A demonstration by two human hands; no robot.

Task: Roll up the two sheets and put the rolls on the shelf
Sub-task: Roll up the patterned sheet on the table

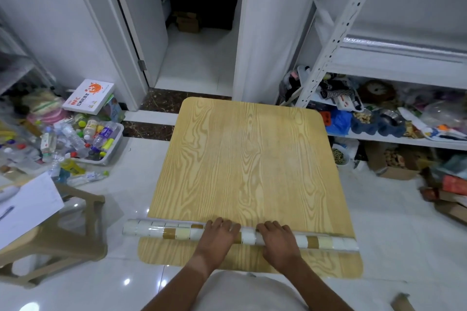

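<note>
Together, the left hand and right hand lay side by side, fingers curled over a checked roll crossing the wooden table's near edge.

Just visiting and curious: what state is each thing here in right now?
Roll: fully rolled, lying across the table's near edge.
Left hand: resting on the roll, fingers curled over it.
Right hand: resting on the roll likewise.
Table: bare beyond the roll.
Door: open.
Bin: full of bottles.
</note>
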